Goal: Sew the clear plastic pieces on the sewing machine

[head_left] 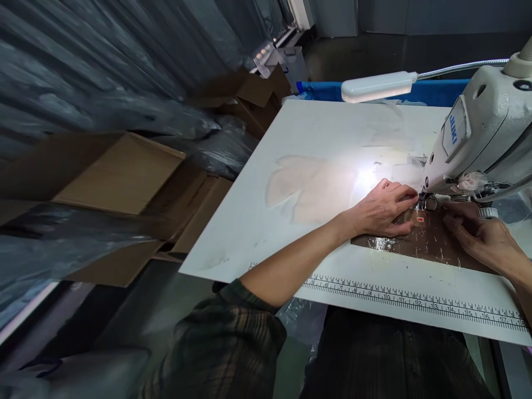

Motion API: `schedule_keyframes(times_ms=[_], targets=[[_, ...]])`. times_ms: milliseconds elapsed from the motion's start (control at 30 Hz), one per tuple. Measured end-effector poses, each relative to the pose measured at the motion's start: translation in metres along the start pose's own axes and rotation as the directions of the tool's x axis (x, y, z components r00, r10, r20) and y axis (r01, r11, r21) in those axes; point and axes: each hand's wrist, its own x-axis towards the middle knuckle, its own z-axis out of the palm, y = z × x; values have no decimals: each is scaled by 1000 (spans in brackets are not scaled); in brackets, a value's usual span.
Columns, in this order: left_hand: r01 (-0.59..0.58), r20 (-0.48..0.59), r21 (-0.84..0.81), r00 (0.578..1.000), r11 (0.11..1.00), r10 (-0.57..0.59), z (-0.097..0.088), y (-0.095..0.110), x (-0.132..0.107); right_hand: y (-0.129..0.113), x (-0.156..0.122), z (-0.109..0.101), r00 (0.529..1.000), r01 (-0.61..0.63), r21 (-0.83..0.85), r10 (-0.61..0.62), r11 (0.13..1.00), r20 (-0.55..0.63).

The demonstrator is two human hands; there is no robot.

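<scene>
At the needle area of a white sewing machine (469, 127) marked JUKI, both my hands are at work. My left hand (386, 208) lies with fingers stretched and thumb apart, pressing down just left of the presser foot (422, 200). To the right of the foot is my right hand (484, 235), its thumb and index finger apart and pointing left; its other fingers are partly hidden. Beneath both hands is a brown, shiny plate (432, 238) with a small red-and-white mark. A sheer beige fabric piece (318, 191) spreads over the white table to the left of my left hand.
A ruler scale (386, 296) runs along the front edge of the white table (249, 244). A lamp (378, 87) on a flexible arm hangs above it. Open cardboard boxes (120, 174) and plastic sheeting (224, 147) stand to the left. Blue cloth (324, 90) shows behind the table.
</scene>
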Motion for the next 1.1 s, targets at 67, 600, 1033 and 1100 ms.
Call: schedule_keyframes(times_ms=[67, 600, 1033, 1100], targets=[[52, -20, -60, 998, 997, -53, -1, 0, 0, 2, -1, 0, 990, -137, 64, 134, 988, 50], [108, 64, -94, 993, 990, -103, -6, 3, 5, 9, -6, 24, 936, 282, -189, -313, 941, -162], [-27, 24, 159, 999, 987, 24, -16, -17, 19, 4, -7, 38, 763, 455, -469, -603, 757, -234], [103, 55, 145, 992, 984, -112, -27, -36, 35, 8, -8, 42, 774, 449, -449, -587, 772, -236]])
